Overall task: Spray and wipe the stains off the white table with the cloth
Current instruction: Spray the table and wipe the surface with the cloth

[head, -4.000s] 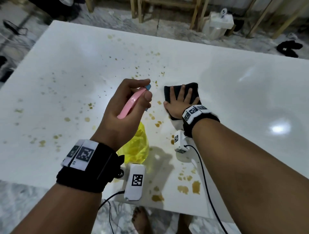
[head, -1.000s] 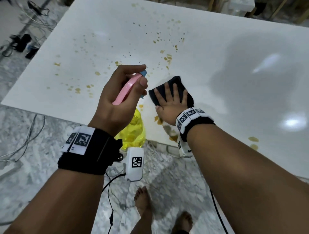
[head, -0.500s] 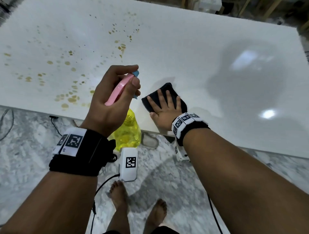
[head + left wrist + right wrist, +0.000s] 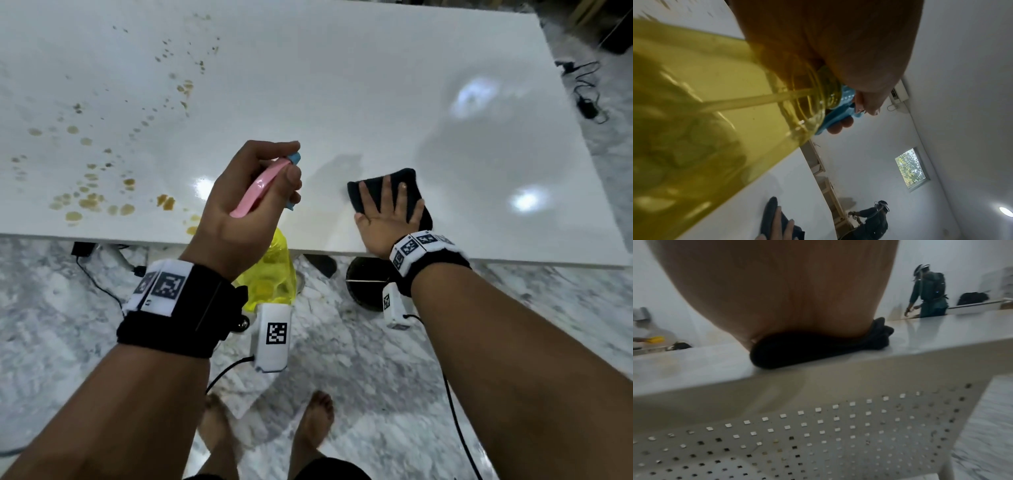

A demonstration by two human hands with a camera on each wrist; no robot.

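My left hand grips the pink-and-blue head of a yellow spray bottle held over the near edge of the white table; the bottle body fills the left wrist view. My right hand lies flat with straight fingers on a dark folded cloth, pressing it on the table near the front edge. Seen from the right wrist, the cloth sits at the table's lip. Brown stains dot the table's left part.
Marble floor lies below the table edge, with my bare feet and cables on it. A dark round base stands under the table. Another person works at a bench behind. More cables lie at the right.
Over the last second both hands and the cloth have shifted rightward along the front edge, away from the stained area, which now lies to the left. The grips are unchanged.
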